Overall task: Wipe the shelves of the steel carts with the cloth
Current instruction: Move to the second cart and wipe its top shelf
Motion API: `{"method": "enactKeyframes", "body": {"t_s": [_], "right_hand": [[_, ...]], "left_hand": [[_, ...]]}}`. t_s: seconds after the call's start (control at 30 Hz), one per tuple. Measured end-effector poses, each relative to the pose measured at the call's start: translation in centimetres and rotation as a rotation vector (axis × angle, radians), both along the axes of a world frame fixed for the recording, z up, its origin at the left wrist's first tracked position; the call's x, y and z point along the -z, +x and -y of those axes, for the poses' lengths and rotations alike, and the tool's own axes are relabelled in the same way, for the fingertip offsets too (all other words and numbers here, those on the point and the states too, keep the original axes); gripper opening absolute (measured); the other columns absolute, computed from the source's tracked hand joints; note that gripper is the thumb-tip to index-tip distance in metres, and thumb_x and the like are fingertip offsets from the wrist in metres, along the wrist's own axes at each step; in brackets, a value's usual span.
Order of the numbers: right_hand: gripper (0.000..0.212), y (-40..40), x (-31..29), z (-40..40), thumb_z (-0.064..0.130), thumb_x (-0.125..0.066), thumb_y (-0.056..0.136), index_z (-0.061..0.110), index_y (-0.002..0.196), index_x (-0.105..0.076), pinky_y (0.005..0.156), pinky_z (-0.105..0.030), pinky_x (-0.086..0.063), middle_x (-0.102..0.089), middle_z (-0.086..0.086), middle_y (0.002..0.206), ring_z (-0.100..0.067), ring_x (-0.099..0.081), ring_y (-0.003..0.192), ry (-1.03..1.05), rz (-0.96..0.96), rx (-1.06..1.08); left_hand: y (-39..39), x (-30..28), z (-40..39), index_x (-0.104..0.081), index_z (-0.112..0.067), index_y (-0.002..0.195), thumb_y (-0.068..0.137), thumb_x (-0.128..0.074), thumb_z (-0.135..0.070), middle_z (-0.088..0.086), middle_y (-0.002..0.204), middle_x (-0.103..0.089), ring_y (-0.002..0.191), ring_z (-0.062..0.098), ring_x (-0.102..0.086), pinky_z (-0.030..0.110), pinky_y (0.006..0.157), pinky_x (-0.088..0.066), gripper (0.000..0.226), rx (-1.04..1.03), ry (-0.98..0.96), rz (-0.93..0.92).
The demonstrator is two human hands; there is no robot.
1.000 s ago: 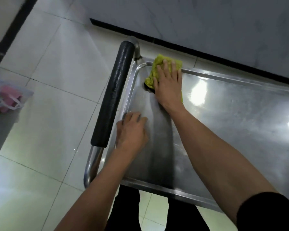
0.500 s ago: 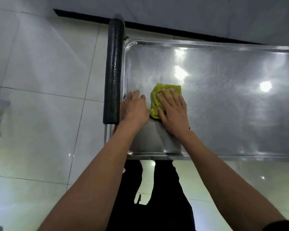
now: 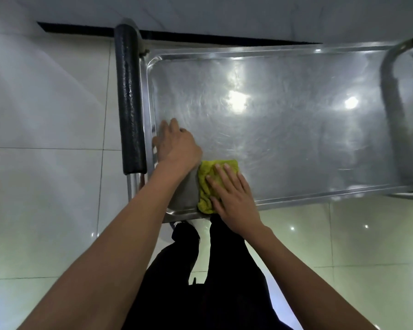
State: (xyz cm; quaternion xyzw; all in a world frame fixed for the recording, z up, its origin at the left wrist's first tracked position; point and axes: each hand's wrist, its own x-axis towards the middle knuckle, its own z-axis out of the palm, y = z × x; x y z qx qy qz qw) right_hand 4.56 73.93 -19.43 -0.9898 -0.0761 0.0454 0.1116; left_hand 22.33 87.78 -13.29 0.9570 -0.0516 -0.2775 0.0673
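The steel cart's top shelf (image 3: 284, 139) fills the middle of the head view, shiny and streaked. A yellow-green cloth (image 3: 211, 181) lies crumpled at the shelf's near left corner, touching the front rim. My right hand (image 3: 234, 196) presses flat on the cloth with fingers spread over it. My left hand (image 3: 177, 144) rests on the shelf's left edge beside the cloth, its fingers curled over the rim and holding nothing else.
A black foam-covered push handle (image 3: 129, 98) runs along the cart's left side. A steel tube frame (image 3: 391, 67) rises at the right end. Dark baseboard (image 3: 200, 38) and a wall lie behind the cart. My legs in black trousers (image 3: 200, 270) stand on glossy tiles.
My right hand has dragged the cloth from the far left corner toward me to the near left corner. The left hand stayed at the left rim.
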Motion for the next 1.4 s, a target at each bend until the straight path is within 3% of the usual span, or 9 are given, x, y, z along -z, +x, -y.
{"method": "enactKeyframes", "body": {"t_s": [0.13,0.23,0.6,0.8,0.9,1.1,1.4], "right_hand": [[0.055,1.4,0.1,1.0,0.039,-0.042,0.099,0.027,0.152,-0.033,0.121,-0.047,-0.017,-0.011,-0.004,0.166,-0.022,-0.007,0.154,-0.014,-0.012,0.096],[0.055,3.7,-0.1,2.7,0.038,-0.043,0.1,0.027,0.153,-0.033,0.12,-0.048,-0.02,-0.015,-0.004,0.165,-0.022,-0.009,0.153,-0.008,-0.007,0.117],[0.053,19.9,-1.1,7.3,0.038,-0.039,0.102,0.028,0.153,-0.032,0.123,-0.043,-0.008,-0.017,-0.002,0.165,-0.019,-0.009,0.153,0.014,-0.092,0.149],[0.053,29.7,-0.9,7.9,0.039,-0.033,0.103,0.027,0.154,-0.029,0.123,-0.042,-0.006,-0.016,-0.002,0.165,-0.02,-0.007,0.153,0.013,-0.065,0.166],[0.056,32.6,-0.8,7.9,0.04,-0.032,0.101,0.028,0.156,-0.024,0.123,-0.043,-0.007,-0.015,-0.001,0.165,-0.02,-0.008,0.153,-0.016,-0.043,0.163],[0.054,30.8,-1.3,7.4,0.037,-0.035,0.101,0.03,0.154,-0.029,0.123,-0.043,-0.007,-0.016,-0.002,0.165,-0.02,-0.007,0.153,0.016,-0.067,0.134],[0.055,17.0,-0.9,8.1,0.037,-0.039,0.1,0.031,0.154,-0.03,0.122,-0.045,-0.011,-0.016,-0.001,0.165,-0.02,-0.007,0.153,0.009,-0.081,0.165]], "left_hand": [[1.9,-0.4,1.4,-0.053,-0.007,0.131,0.088,-0.045,-0.014,0.009,0.155,-0.03,0.144,0.031,-0.023,0.056,0.108,-0.031,0.045,0.103,-0.089,0.107],[2.9,-0.3,2.5,-0.055,-0.01,0.129,0.089,-0.044,-0.013,0.008,0.15,-0.036,0.141,0.029,-0.027,0.057,0.105,-0.037,0.042,0.173,-0.091,0.062],[3.7,-0.1,4.4,-0.069,-0.013,0.107,0.085,-0.051,-0.015,0.002,0.132,-0.047,0.128,0.026,-0.037,0.054,0.097,-0.042,0.028,0.029,-0.052,0.083],[4.0,-0.3,5.1,-0.071,-0.011,0.108,0.086,-0.049,-0.012,0.003,0.129,-0.05,0.126,0.026,-0.039,0.052,0.094,-0.045,0.031,-0.012,-0.038,0.13],[4.0,0.0,5.0,-0.068,-0.009,0.116,0.088,-0.05,-0.015,0.005,0.137,-0.044,0.134,0.027,-0.032,0.056,0.101,-0.041,0.034,0.021,-0.028,0.12],[3.4,1.0,5.0,-0.054,-0.007,0.136,0.091,-0.044,-0.02,0.009,0.155,-0.025,0.149,0.033,-0.01,0.066,0.11,-0.028,0.048,0.079,0.037,0.082],[2.6,2.3,3.8,-0.036,-0.007,0.149,0.096,-0.041,-0.025,0.011,0.164,-0.007,0.152,0.038,0.005,0.071,0.114,-0.015,0.057,0.137,-0.025,0.072]]}}
